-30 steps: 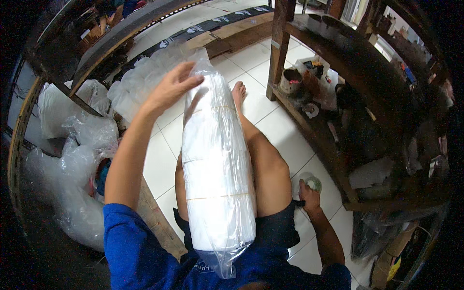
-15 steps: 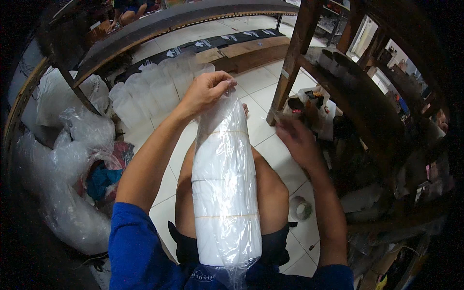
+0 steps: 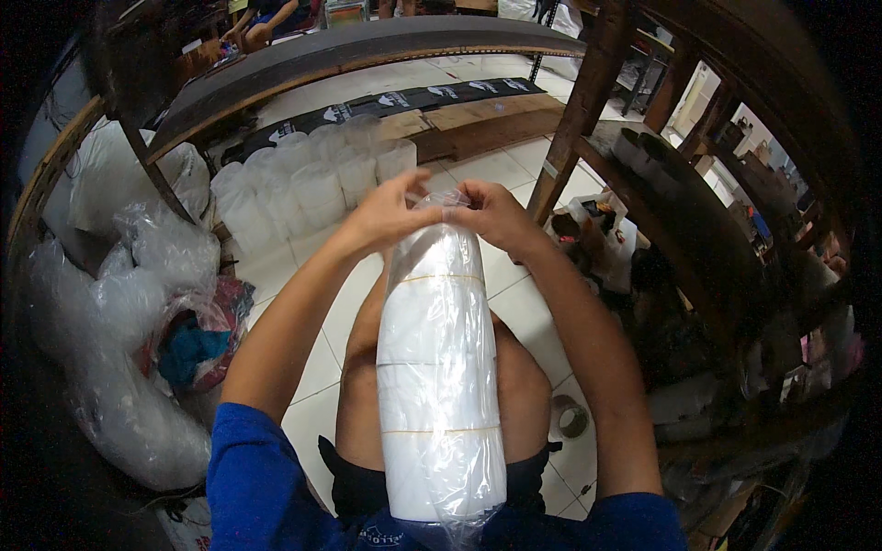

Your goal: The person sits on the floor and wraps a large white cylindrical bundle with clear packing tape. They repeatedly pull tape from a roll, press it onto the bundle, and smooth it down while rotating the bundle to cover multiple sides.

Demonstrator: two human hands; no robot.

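Note:
A long white bundle (image 3: 441,395) lies along my lap inside a clear plastic bag (image 3: 432,241). Thin tan bands, which look like rubber bands, circle the bundle. At the bag's far end, my left hand (image 3: 397,216) has its thumb on the gathered plastic, its other fingers raised and slightly blurred. My right hand (image 3: 496,219) pinches the same end from the other side, fingers curled. Both hands meet over the bag's mouth. On the floor beside my right knee sits a roll of tape (image 3: 571,419).
Several translucent white cylindrical packs (image 3: 312,188) stand on the tiles ahead left. Clear plastic bags (image 3: 119,340) pile up at the left, beside teal cloth (image 3: 191,352). A dark bench (image 3: 367,55) crosses ahead; a wooden rack (image 3: 588,101) rises at the right. Another person (image 3: 260,28) sits beyond the bench.
My right hand has come in from the right side to the bag's far end and now pinches it. My left hand and the bundle appear slightly lower in view.

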